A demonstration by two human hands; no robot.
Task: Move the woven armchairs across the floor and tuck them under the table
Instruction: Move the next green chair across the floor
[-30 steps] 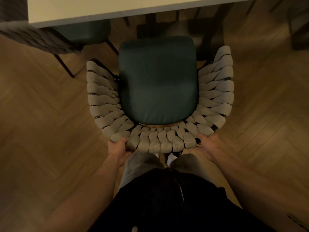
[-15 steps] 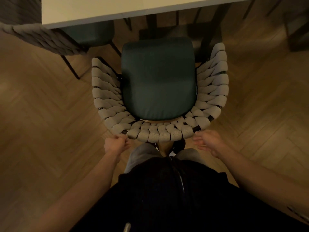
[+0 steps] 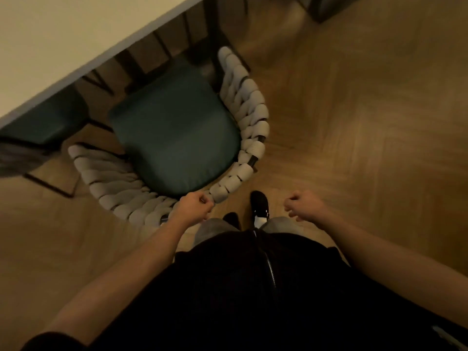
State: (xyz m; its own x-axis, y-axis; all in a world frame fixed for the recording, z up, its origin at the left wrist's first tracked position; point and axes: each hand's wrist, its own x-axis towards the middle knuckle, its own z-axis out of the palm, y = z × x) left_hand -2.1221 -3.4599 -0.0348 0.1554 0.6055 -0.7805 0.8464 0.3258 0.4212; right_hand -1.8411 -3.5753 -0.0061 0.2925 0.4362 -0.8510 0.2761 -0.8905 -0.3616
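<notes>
The woven armchair [image 3: 254, 117] has a beige braided back and a dark green seat cushion [image 3: 177, 138]. It stands facing the white table [image 3: 63, 41], with the front of the seat near the table's edge. My left hand [image 3: 194, 206] hangs just above the rear curve of the chair back, fingers loosely curled, holding nothing. My right hand [image 3: 303, 205] is off to the right of the chair over bare floor, also loosely curled and empty.
A second armchair [image 3: 43, 122] with a green seat sits partly under the table at the left. Dark table legs [image 3: 215, 31] stand behind the seat. My shoe [image 3: 259, 203] is beside the chair back. Herringbone wood floor [image 3: 367, 122] spreads to the right.
Both hands have come off the chair back and drawn toward my body. The view has swung to the right, so the chair and table now lie tilted at the left.
</notes>
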